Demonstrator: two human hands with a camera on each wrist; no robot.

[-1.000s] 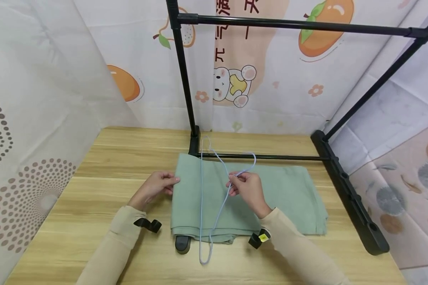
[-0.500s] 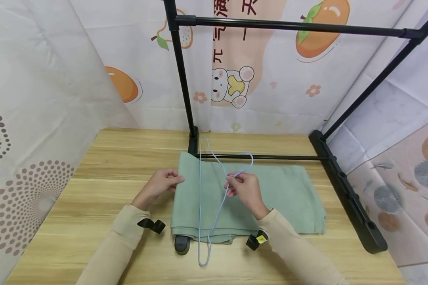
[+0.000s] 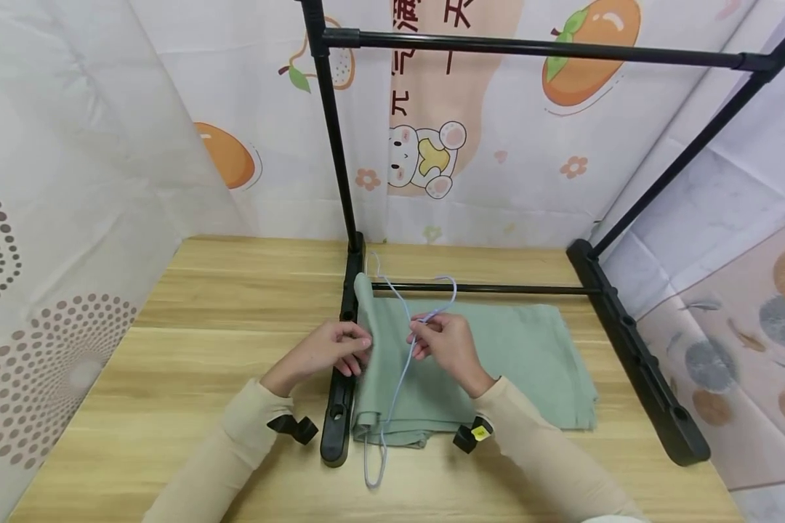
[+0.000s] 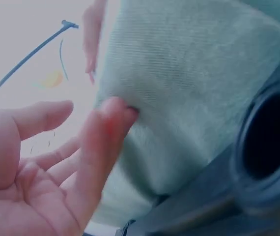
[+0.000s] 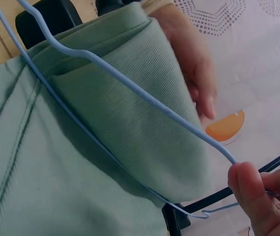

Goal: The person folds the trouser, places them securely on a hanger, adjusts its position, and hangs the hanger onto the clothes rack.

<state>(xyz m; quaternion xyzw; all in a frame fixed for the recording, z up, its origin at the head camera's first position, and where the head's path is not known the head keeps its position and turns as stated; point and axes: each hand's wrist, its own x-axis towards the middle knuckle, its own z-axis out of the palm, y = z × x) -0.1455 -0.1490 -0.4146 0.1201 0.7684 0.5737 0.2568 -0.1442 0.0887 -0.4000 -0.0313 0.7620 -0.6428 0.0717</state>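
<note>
A folded green garment (image 3: 497, 363) with stitched seams lies on the table; its exact kind cannot be told. Its left end (image 5: 130, 93) is raised and turned rightward over part of a light-blue wire hanger (image 3: 402, 374). My left hand (image 3: 332, 349) touches the outside of this fold with extended fingers; in the left wrist view its thumb (image 4: 46, 115) stands apart from the cloth. My right hand (image 3: 450, 347) pinches the hanger near the base of its hook, above the garment. The fold hides much of the hanger's long bar; its near end (image 3: 374, 472) sticks out past the cloth.
A black rack stands around the garment, with its left foot (image 3: 335, 428) beside my left hand and its right foot (image 3: 647, 363) farther right. A low crossbar (image 3: 497, 288) runs behind the cloth, and a top bar (image 3: 536, 47) spans above. Printed curtains (image 3: 497, 181) hang behind.
My left hand has moved right, bringing the garment's left end over with it. The rack's left foot has come into view, and the hanger's long bar is now mostly covered. My right hand barely moves.
</note>
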